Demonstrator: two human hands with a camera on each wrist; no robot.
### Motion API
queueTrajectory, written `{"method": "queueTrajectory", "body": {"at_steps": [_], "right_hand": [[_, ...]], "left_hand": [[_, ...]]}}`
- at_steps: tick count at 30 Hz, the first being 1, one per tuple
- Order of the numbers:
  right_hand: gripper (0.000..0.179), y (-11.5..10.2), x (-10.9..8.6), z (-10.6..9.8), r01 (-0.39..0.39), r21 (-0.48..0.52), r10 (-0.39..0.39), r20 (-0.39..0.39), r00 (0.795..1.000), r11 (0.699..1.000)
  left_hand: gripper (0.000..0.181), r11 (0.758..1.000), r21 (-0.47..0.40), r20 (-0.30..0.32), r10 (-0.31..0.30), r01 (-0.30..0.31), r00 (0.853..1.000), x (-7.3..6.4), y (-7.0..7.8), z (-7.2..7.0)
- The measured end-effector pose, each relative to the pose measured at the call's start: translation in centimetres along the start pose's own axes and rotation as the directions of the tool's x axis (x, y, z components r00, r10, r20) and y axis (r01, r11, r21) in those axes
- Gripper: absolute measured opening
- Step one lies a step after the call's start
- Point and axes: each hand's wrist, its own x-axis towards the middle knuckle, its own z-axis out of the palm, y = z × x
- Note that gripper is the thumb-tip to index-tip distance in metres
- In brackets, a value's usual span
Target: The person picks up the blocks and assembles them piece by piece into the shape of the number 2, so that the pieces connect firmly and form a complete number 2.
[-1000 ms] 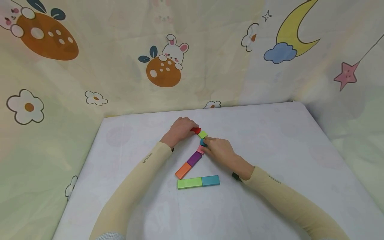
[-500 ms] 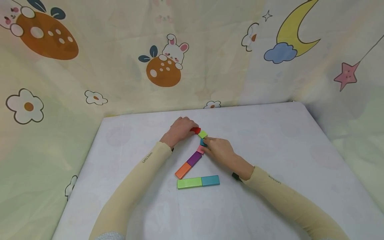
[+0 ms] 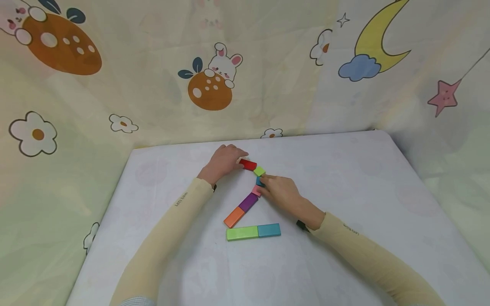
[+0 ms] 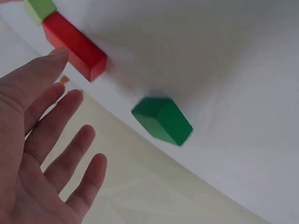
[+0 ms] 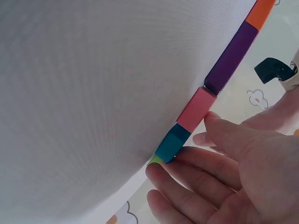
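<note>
Several coloured blocks form a curved row on the table. Its upper end is a red block (image 3: 249,165), followed by a lime block (image 3: 259,171), a small teal block (image 3: 259,182) and a pink block (image 3: 256,190). Close beside the red block is my left hand (image 3: 223,160), its fingers spread and nothing held. A dark green block (image 4: 163,120) stands apart from the row in the left wrist view; the left hand hides it in the head view. My right hand (image 3: 282,191) rests against the row, thumb at the pink block and fingertips by the teal and lime ones.
Down the row lie a purple block (image 3: 248,202) and an orange block (image 3: 234,217). Below them, a long lime block (image 3: 242,233) and a teal block (image 3: 269,230) lie end to end. A patterned cloth (image 3: 153,85) hangs behind the white table (image 3: 344,170).
My left hand has drawn back from the red block, up and left, and its fingers have spread, uncovering more of the block. The right hand stays at the row.
</note>
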Motion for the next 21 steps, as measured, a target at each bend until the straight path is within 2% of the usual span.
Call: {"method": "queueTrajectory", "body": {"at_steps": [6,13,17,21], "right_hand": [[0.043,-0.1,0.0,0.0,-0.008,0.004,0.008,-0.001,1.0,1.0],[0.041,0.1,0.0,0.1,0.003,0.014,-0.003,-0.007,1.0,1.0],[0.041,0.1,-0.1,0.1,0.006,0.017,-0.006,-0.015,1.0,1.0],[0.041,0.1,-0.1,0.1,-0.001,0.011,0.001,-0.005,1.0,1.0]], "left_hand": [[0.045,0.996,-0.023,0.014,-0.081,0.081,0.997,-0.7,-1.7,-0.7],[0.045,0.988,0.007,0.019,-0.154,0.154,0.988,-1.3,-3.2,-1.4],[0.047,0.982,0.025,0.044,-0.189,0.188,0.981,-1.6,-3.7,-1.2],[0.044,0.975,0.03,0.04,-0.221,0.22,0.974,-1.8,-3.9,-0.8]]}}
